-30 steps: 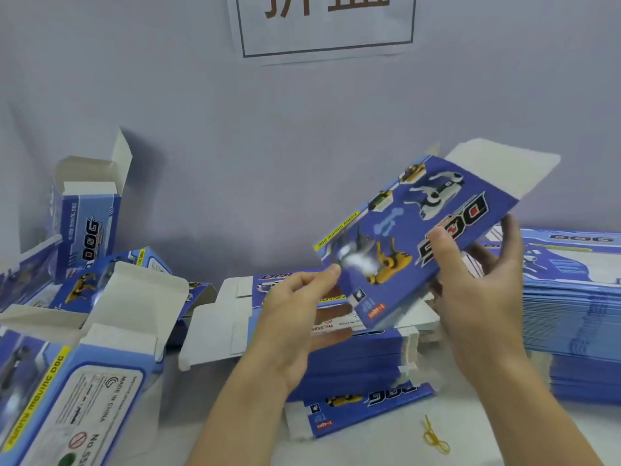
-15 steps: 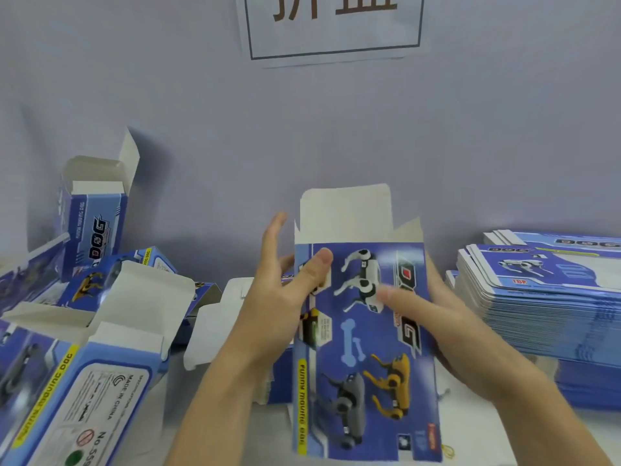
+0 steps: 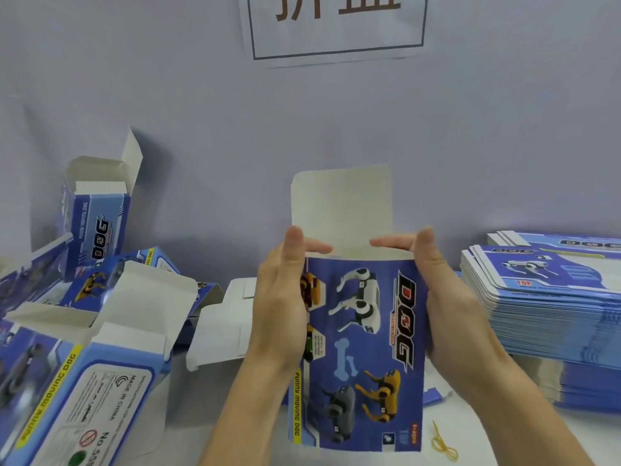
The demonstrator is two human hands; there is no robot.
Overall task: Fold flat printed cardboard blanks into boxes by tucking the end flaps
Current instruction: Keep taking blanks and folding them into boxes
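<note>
One head-worn camera is giving the only view, so no second view is sharing any of the scene. It is looking forward and down over the tabletop (image 3: pixel 188 428) toward the wall (image 3: pixel 470 146) behind its far edge, and it is sitting close: both forearms are entering from the bottom edge and the box (image 3: pixel 363 348) held upright is filling the centre. The wide lens is bending the sides (the stack (image 3: pixel 544 317) at the right edge is curving), and a sign (image 3: pixel 336 28) is being cut off at the top.
</note>
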